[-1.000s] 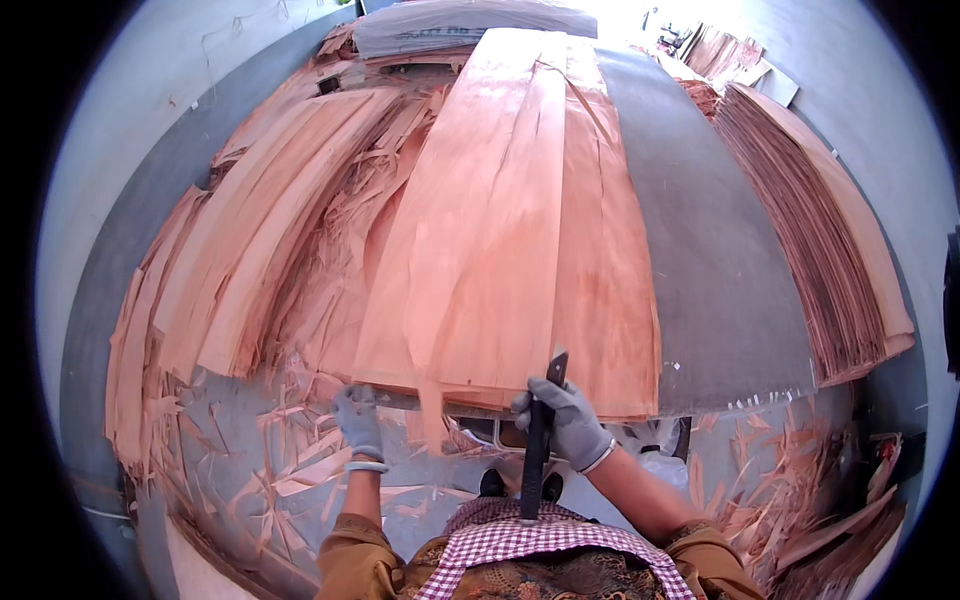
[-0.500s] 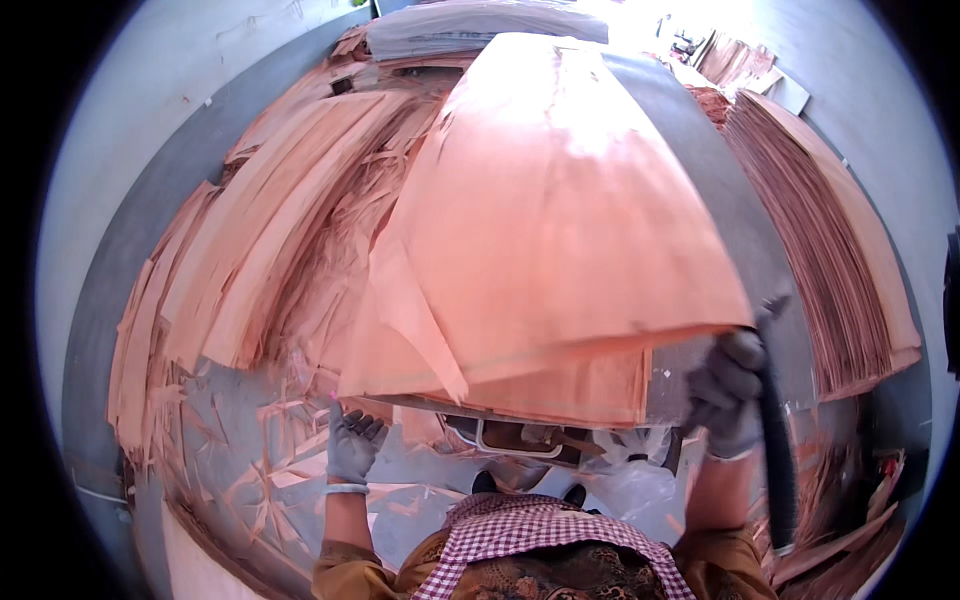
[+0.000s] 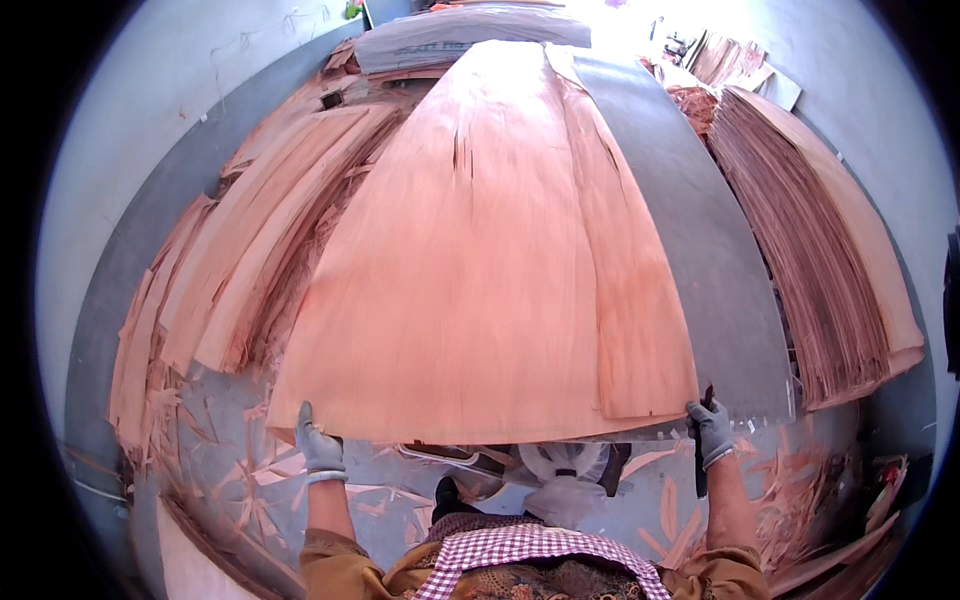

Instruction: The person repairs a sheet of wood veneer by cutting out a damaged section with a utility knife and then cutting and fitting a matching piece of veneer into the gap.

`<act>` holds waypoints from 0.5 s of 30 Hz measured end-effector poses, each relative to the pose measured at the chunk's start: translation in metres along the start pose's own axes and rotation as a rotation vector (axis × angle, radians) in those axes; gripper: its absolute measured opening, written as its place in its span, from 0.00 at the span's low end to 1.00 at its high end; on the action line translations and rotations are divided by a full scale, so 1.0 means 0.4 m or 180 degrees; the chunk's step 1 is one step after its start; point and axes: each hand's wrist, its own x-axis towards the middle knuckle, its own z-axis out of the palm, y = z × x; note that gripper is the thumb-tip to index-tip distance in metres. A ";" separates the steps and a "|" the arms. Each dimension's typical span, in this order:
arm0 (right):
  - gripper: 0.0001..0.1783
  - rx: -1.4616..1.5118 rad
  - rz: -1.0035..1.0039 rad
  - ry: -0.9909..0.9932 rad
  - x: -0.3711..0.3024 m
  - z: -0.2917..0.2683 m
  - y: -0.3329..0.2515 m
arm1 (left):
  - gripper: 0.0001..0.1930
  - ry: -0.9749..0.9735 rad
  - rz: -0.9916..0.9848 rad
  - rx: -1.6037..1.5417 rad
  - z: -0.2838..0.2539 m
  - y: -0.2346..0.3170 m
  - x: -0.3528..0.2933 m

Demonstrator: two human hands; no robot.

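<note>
A wide, thin sheet of pinkish wood veneer (image 3: 450, 300) lies lengthwise in front of me, with a narrower veneer strip (image 3: 640, 340) along its right side. Dark splits run through its far part. My left hand (image 3: 320, 450), in a grey glove, pinches the near left corner, thumb on top and fingers beneath. At the near right corner is my gloved right hand (image 3: 712, 430), closed round a long dark knife-like tool (image 3: 701, 470) that points up and down. Whether its fingers also grip the sheet edge I cannot tell. Under the sheet, a grey tabletop (image 3: 690, 220) shows on the right.
Stacked veneer (image 3: 810, 250) stands at the right, and more long sheets (image 3: 270, 220) lie at the left. A wrapped pale bundle (image 3: 470, 30) sits at the far end. Veneer scraps (image 3: 260, 490) litter the floor; clear plastic (image 3: 560, 470) hangs below the near edge.
The lifted, slanting sheet has come down flatter and spread left. My right hand has moved down and slightly left with the tool; my left hand has shifted left onto the corner.
</note>
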 end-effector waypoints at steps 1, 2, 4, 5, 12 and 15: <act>0.07 -0.0092 -0.0060 0.0151 -0.003 -0.036 0.024 | 0.23 -0.0032 0.0073 0.0133 0.003 -0.027 -0.033; 0.07 -0.0043 -0.0033 0.0224 -0.014 -0.068 0.047 | 0.23 -0.0062 0.0157 0.0264 0.015 -0.048 -0.078; 0.06 0.0044 0.0001 0.0371 -0.049 -0.133 0.100 | 0.24 -0.0029 0.0087 0.0395 0.004 -0.078 -0.152; 0.06 0.0044 -0.0065 0.0474 -0.070 -0.172 0.140 | 0.24 0.0038 -0.0071 0.0399 -0.016 -0.091 -0.190; 0.15 0.0252 0.0149 0.0983 -0.272 -0.297 0.371 | 0.23 0.0153 -0.0334 0.0519 -0.089 -0.111 -0.326; 0.12 0.0412 0.0119 0.1070 -0.282 -0.285 0.378 | 0.22 0.0187 -0.0100 0.0535 -0.033 -0.108 -0.319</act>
